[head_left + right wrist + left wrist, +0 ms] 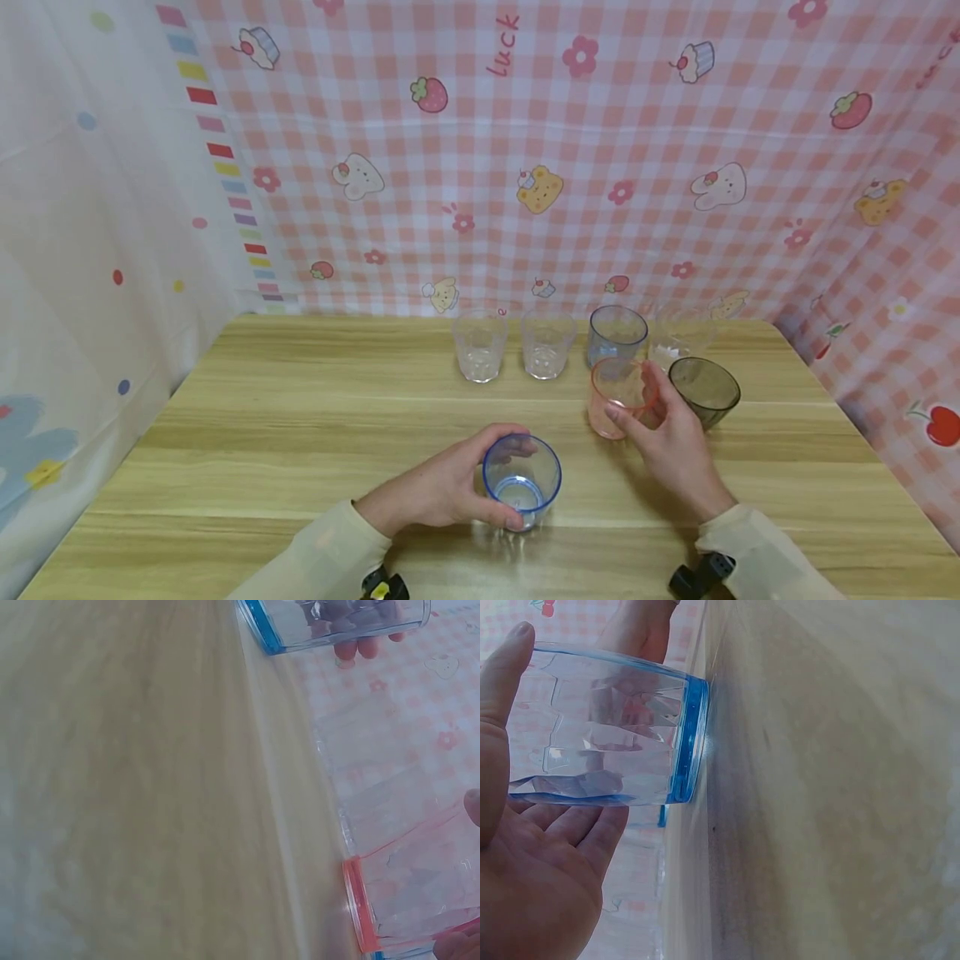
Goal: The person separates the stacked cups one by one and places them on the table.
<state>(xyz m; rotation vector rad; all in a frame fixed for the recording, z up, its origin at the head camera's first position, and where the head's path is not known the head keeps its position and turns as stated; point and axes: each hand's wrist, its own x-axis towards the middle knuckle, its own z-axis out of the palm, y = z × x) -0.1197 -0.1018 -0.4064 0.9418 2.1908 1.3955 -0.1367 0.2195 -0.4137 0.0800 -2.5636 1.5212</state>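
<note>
My left hand holds a clear tumbler with a blue rim near the front middle of the table, thumb on the near side and fingers on the far side. In the left wrist view the tumbler's thick blue base is at or just above the tabletop; I cannot tell which. Further right, my right hand grips a pink-orange tumbler near its rim. Its coloured base shows in the right wrist view. A smoky brown glass stands right beside the right hand's fingers.
Behind the pink-orange tumbler is a grey-blue glass. Two clear glasses, one left and one right, stand left of it. Another clear glass is at its right. Patterned cloth hangs behind the wooden table.
</note>
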